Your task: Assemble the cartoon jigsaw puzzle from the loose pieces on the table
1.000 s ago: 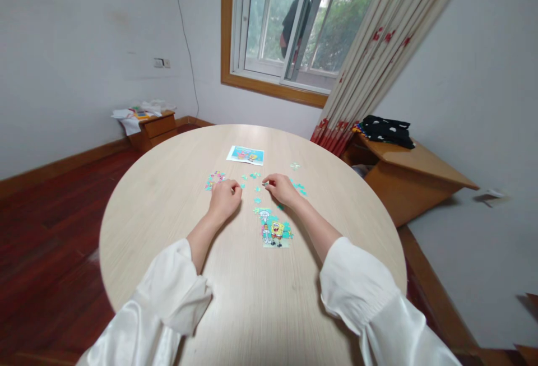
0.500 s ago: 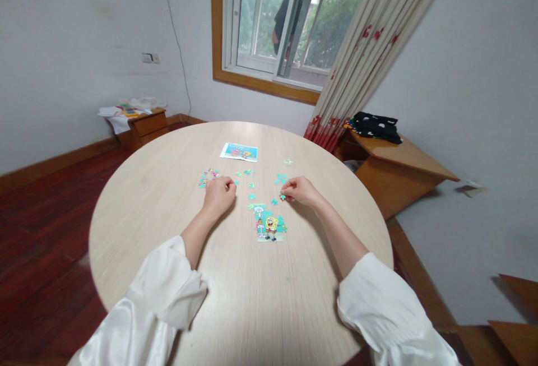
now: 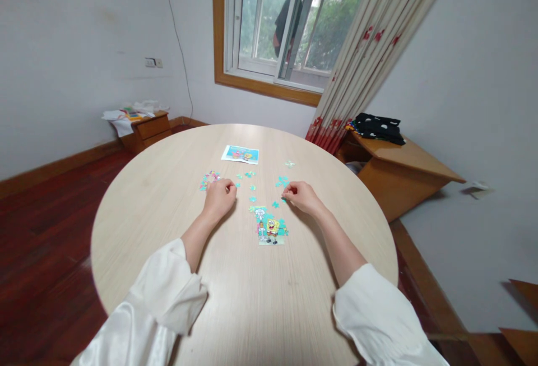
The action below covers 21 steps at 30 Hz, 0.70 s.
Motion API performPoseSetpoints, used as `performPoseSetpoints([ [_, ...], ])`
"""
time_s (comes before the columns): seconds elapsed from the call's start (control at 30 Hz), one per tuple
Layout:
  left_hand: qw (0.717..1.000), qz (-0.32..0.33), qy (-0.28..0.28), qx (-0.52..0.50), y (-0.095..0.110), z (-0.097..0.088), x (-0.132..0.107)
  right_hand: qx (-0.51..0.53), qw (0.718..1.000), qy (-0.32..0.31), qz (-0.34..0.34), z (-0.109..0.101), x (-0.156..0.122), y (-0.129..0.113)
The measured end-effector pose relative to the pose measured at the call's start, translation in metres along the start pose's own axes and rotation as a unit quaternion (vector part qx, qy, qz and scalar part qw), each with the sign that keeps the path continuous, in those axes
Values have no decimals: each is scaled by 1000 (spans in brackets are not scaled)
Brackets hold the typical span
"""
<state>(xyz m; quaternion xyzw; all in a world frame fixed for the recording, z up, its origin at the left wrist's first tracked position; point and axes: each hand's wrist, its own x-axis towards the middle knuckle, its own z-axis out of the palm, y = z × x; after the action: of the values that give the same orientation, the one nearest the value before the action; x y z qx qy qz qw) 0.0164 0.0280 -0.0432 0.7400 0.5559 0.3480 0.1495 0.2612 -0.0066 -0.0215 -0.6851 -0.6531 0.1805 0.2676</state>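
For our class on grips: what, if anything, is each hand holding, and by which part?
Right hand: fingertips at a teal piece; whether and where they grip it cannot be told. Left hand: nothing visibly held.

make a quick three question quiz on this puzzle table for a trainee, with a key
1. True or false: the printed picture lies farther from the camera than the joined puzzle section.
2. Which hand is nearer the pink-patterned pieces?
3. Fill in: the square figure in the joined puzzle section is mostly ____ in colour.

Key: 1. True. 2. The left hand. 3. Yellow.
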Motion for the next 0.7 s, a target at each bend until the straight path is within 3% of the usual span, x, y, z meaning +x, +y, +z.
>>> performPoseSetpoints([
  [0.33, 1000, 0, 14, 1, -5, 2, 2, -116, 990, -38, -65, 6, -16, -17],
  [0.7, 1000, -7, 15, -3, -5, 1, 2, -62, 994, -53, -67, 15, -15, -16],
])
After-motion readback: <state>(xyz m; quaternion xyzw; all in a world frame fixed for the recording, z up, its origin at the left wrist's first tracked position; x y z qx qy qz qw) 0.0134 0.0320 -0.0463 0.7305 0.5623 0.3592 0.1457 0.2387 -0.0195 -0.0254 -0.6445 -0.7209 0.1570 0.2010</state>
